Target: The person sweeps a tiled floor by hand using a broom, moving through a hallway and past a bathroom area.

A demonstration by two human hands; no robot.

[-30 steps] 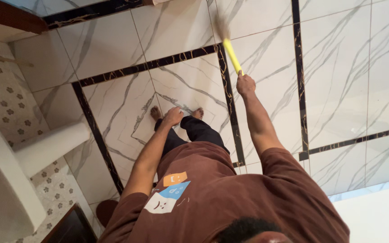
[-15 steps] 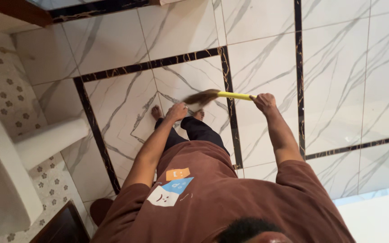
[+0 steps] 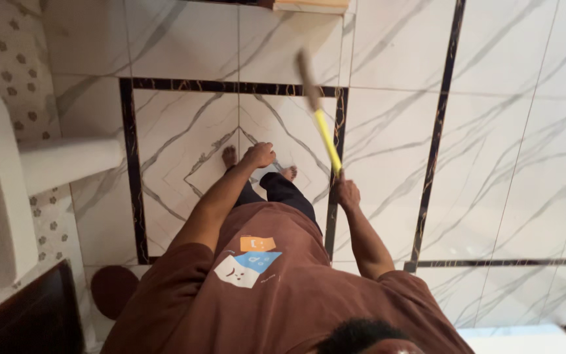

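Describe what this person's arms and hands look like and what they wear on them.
Both arms are bare from the short brown T-shirt sleeves down. The left hand and the right hand are bare too: no gloves show, and no watch, ring or bracelet can be made out at this size.

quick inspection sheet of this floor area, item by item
surface: white marble-look floor tiles with black veined border strips
job's things: hand broom, yellow handle, brown bristles blurred, raised over the floor
clutter: nothing seen
grippers: right hand gripping the broom handle; left hand on the knee, holding nothing
cables: nothing seen
surroundings: white pedestal sink at left, floral-pattern wall tiles, bare feet on the floor
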